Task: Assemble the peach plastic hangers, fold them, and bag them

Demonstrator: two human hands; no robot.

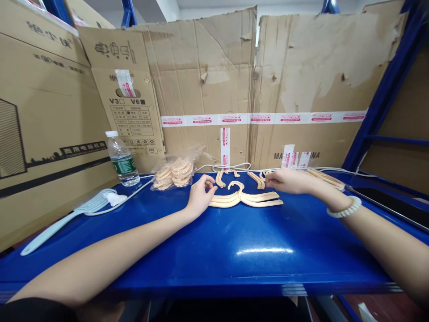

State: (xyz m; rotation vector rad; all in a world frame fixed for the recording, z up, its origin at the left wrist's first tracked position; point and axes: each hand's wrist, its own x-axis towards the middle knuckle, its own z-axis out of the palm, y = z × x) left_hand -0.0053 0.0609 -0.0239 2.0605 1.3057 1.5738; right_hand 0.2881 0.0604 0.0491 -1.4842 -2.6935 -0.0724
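Beige hanger pieces lie on the blue tabletop. In the middle is a hanger (258, 197), flat, with paired arms spread to both sides and a curved hook (236, 184) pointing away from me. My left hand (200, 195) is at its left end, fingers loosely curled and thumb apart from them; whether it touches the arm is unclear. My right hand (290, 180) reaches to the back right, its fingers pinched together beside small hook pieces (263, 176). What they hold, if anything, is hidden. Loose hanger arms (256, 180) lie just left of these fingers, and more arms (220, 179) lie behind the hanger.
A clear bag of beige pieces (176, 172) and a water bottle (122, 161) stand back left, near a pale blue brush (80, 208). White cable (231, 166) runs along the cardboard wall (204, 94). More long beige pieces (326, 179) and a dark flat device (392, 206) lie right.
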